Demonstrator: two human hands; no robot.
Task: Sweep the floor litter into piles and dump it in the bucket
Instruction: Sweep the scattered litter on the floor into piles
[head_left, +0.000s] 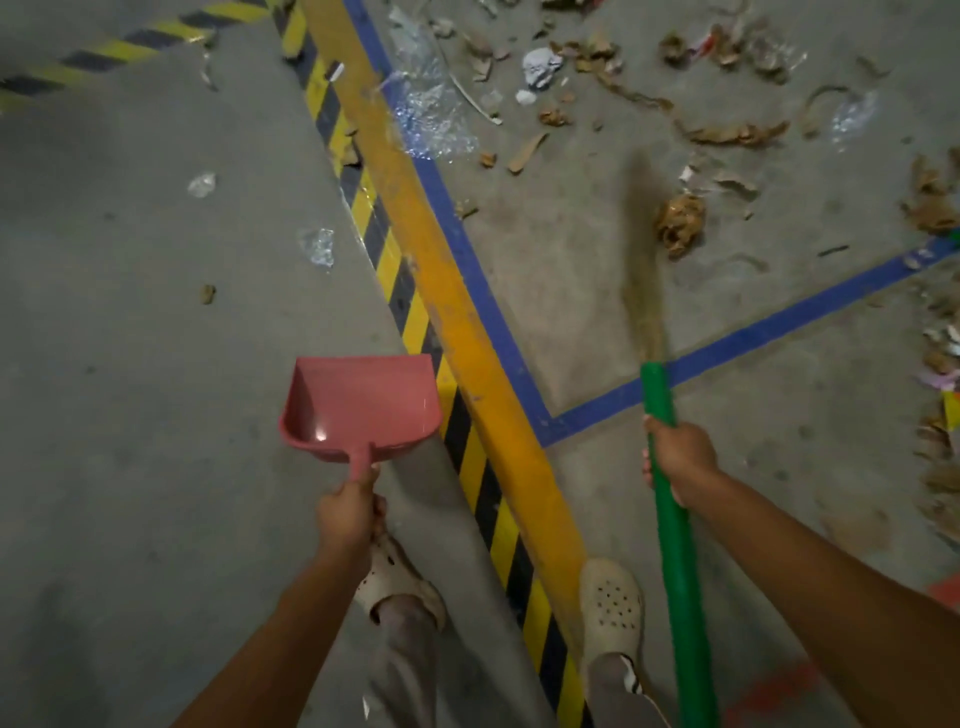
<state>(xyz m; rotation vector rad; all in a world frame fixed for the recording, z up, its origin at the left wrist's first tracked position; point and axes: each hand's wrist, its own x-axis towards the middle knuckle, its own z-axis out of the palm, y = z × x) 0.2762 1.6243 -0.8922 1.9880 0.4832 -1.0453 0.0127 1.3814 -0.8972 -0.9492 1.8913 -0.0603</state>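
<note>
My left hand (347, 512) grips the short handle of a pink dustpan (358, 402), held above the floor with its mouth facing away from me. My right hand (680, 457) is closed around the green handle of a broom (675, 561). The straw bristles (644, 270) reach forward, blurred, beside a crumpled brown paper wad (679, 221). Torn cardboard scraps (730, 132), clear plastic wrap (434, 117) and a white crumpled paper (540, 65) lie scattered ahead. No bucket is in view.
A yellow beam (457, 291) with a black-and-yellow hazard stripe runs diagonally across the concrete floor, beside blue floor tape (769, 327). Small plastic bits (316, 245) lie on the left side. More litter lines the right edge (940, 358). My feet in pale clogs straddle the beam.
</note>
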